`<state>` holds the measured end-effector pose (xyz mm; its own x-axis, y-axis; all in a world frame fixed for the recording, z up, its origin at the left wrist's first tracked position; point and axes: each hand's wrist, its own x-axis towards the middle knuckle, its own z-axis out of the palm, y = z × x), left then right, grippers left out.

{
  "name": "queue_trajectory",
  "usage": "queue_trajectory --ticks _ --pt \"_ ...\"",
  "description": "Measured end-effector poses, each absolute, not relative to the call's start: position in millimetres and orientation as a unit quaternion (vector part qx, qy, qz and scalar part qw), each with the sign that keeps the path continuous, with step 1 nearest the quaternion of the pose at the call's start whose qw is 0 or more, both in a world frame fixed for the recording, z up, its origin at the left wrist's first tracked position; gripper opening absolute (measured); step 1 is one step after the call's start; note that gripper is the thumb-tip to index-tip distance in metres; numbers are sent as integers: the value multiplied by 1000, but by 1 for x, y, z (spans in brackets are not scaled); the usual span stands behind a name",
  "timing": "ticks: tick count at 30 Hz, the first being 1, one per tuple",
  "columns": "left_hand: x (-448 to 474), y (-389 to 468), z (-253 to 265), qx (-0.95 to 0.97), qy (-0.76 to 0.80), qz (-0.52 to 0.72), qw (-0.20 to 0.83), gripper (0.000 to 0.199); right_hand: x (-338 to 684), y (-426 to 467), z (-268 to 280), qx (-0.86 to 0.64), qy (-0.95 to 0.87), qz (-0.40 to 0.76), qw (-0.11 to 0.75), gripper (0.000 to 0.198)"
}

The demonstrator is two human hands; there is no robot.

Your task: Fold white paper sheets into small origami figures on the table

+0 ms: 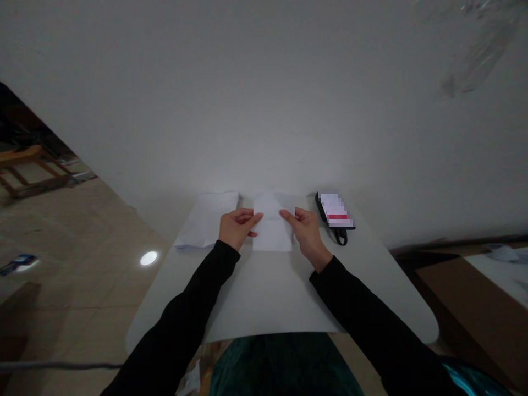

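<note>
A folded white sheet of paper (272,228) lies on the white table (264,297) in front of me. My left hand (237,226) pinches its left edge with thumb and fingers. My right hand (304,228) pinches its right edge the same way. Both arms wear black sleeves. The paper's upper part stands slightly raised between the two hands.
A stack of white sheets (208,220) lies left of my hands. A black phone with a lanyard (335,214) rests at the right, near the white wall. A wooden bench (28,170) stands far left on the tiled floor. A brown board (466,297) is at the right.
</note>
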<state>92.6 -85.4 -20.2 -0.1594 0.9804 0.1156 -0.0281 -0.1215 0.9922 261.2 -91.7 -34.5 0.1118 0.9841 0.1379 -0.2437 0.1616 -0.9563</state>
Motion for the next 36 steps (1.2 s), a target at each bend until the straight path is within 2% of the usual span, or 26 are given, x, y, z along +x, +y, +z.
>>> queue_trajectory --ticks 5,10,21,26,29,33,36 --pt "94 -88 -22 513 492 520 474 44 266 -88 -33 -420 -405 473 660 33" --pt "95 -92 -19 538 496 530 428 53 267 -85 -35 -396 -380 497 672 33" --pt "103 -94 -26 512 468 609 385 33 269 -84 -32 -378 -343 507 694 33" --pt "104 -95 -27 531 470 599 371 33 271 -82 -32 -397 -357 478 698 32" --pt "102 -95 -24 566 486 561 358 38 268 -84 -33 -413 -407 467 668 29" --pt "99 -96 -24 629 517 516 266 32 258 -94 -32 -394 -474 506 603 29" --pt "98 -96 -28 659 527 505 185 37 252 -99 -32 -389 -475 515 598 30"
